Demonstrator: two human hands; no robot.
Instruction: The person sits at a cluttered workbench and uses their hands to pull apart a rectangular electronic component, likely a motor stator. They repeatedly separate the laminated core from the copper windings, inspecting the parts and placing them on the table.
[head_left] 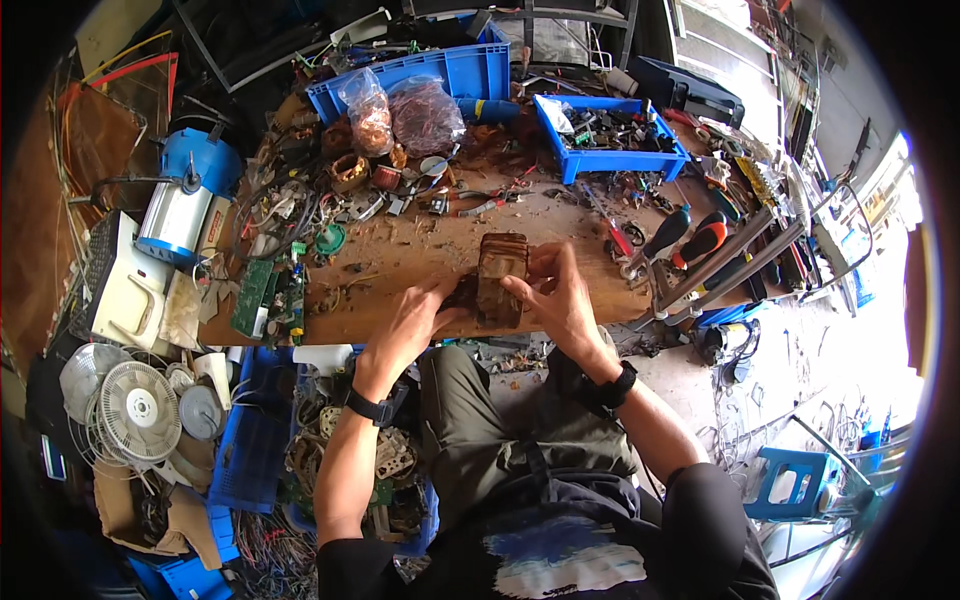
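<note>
On the near edge of the wooden bench [400, 255], a brown, blocky part with layered ridges [503, 275], resembling a transformer, stands between my hands. My right hand [562, 302] grips it from the right, thumb across its front and fingers bent behind its side. To its left, my left hand [408, 322] has its fingers and thumb curled around a small dark piece [463, 292] whose kind I cannot make out. Whether that piece is joined to the brown block is hidden. Beyond them lie red-handled pliers [490, 205] and a green round part [329, 238].
Blue crates [430, 80] and a blue tray of small parts [615, 160] stand at the back. Screwdrivers [703, 238] lie right, near metal bars [735, 262]. Green circuit boards [255, 298] sit left. Fan parts [140, 410] and a blue bin [250, 440] are below left.
</note>
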